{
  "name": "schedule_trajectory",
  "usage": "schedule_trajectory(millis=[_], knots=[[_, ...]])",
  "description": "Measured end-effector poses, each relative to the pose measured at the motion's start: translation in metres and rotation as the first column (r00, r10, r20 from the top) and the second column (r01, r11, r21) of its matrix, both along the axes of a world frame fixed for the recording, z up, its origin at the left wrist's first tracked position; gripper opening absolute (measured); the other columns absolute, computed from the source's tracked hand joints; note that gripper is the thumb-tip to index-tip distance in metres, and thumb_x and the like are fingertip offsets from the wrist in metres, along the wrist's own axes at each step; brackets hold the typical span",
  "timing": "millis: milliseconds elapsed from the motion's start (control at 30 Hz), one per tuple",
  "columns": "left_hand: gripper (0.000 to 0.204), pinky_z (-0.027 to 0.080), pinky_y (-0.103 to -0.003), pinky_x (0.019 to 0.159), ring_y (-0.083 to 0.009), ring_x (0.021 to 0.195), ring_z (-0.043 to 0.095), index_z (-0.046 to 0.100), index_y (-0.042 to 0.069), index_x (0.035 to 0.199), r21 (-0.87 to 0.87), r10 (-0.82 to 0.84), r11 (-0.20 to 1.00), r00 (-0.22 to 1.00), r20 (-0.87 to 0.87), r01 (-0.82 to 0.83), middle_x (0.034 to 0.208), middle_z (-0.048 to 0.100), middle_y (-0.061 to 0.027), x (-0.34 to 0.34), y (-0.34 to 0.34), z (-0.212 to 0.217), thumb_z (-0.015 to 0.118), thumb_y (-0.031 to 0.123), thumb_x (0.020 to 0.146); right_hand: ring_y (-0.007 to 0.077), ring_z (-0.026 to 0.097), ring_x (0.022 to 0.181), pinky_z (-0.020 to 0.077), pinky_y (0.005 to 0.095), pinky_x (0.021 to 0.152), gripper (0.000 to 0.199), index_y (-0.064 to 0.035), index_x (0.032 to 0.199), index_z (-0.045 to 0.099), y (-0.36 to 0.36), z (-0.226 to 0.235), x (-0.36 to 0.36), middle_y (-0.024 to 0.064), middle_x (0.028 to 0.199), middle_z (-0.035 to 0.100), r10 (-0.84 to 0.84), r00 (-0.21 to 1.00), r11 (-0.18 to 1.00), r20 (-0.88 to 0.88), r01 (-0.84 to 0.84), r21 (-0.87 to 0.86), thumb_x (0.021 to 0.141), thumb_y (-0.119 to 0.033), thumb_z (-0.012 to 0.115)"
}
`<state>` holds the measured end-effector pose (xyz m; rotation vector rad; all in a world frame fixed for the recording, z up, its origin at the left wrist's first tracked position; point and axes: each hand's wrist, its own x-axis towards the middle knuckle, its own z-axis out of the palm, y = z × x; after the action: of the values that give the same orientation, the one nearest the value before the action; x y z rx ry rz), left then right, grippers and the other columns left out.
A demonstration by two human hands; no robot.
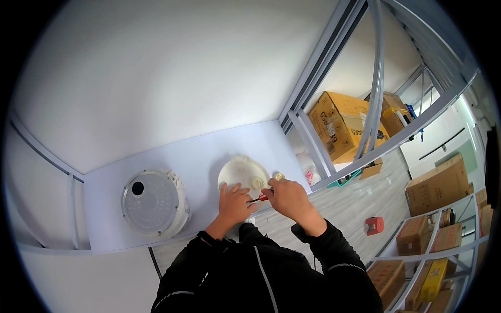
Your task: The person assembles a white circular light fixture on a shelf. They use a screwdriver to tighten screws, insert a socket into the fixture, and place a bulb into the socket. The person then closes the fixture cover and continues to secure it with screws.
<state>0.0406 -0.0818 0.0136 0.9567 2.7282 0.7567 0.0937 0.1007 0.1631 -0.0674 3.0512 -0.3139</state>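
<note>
My right hand point(291, 200) is closed around a screwdriver with a red handle point(264, 196). Its dark shaft points left, toward my left hand point(235, 204). The left hand lies with fingers stretched out over the near left edge of a round white plastic cover point(241, 169). Inside that cover, near its right side, sits a small cream round part point(257, 183). A second small cream part point(279, 176) stands on the table just right of the cover, close to my right fingers. The screwdriver's tip is too small to make out.
On the left of the white table point(201, 151) stands a large white drum-shaped appliance part point(154, 201) with a black round spot. A grey metal frame point(313, 141) rises at the table's right end. Beyond are cardboard boxes point(342, 125), a red stool point(374, 226) and shelving with boxes point(415, 235).
</note>
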Motion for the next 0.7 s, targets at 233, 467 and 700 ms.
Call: schedule_trajectory(millis=[233, 467, 700], knots=[[0.015, 0.018, -0.067, 0.129, -0.0241, 0.151, 0.049, 0.085, 0.023, 0.102, 0.002, 0.030, 1.000, 0.999, -0.043, -0.030, 0.142, 0.071, 0.0045, -0.001, 0.002, -0.019, 0.079, 0.030, 0.089, 0.0405, 0.072, 0.085, 0.0591, 0.0472, 0.072, 0.036, -0.0054, 0.123, 0.070, -0.012, 0.010, 0.004, 0.0192, 0.097, 0.070, 0.242, 0.903, 0.919, -0.355, -0.331, -0.214, 0.088, -0.013, 0.078], [0.012, 0.018, -0.067, 0.129, -0.0251, 0.147, 0.052, 0.086, 0.022, 0.096, -0.002, 0.044, 0.999, 0.999, -0.013, -0.044, 0.137, 0.073, 0.0047, -0.003, 0.008, -0.012, 0.081, 0.030, 0.088, 0.0398, 0.072, 0.093, 0.0587, 0.0478, 0.080, 0.046, -0.0035, 0.130, 0.065, -0.007, 0.002, 0.004, 0.0187, 0.104, 0.070, 0.077, 0.987, 0.971, -0.140, -0.106, -0.212, 0.086, -0.010, 0.077], [0.020, 0.027, -0.065, 0.126, -0.0283, 0.142, 0.055, 0.084, 0.019, 0.105, 0.010, -0.010, 1.000, 0.988, -0.154, 0.012, 0.127, 0.075, 0.0019, -0.004, 0.007, -0.023, 0.080, 0.032, 0.091, 0.0343, 0.074, 0.092, 0.0586, 0.0439, 0.079, 0.044, -0.0036, 0.125, 0.067, -0.009, -0.002, -0.004, 0.0146, 0.105, 0.071, 0.017, 0.935, 0.901, -0.354, -0.168, -0.400, 0.083, -0.003, 0.081]])
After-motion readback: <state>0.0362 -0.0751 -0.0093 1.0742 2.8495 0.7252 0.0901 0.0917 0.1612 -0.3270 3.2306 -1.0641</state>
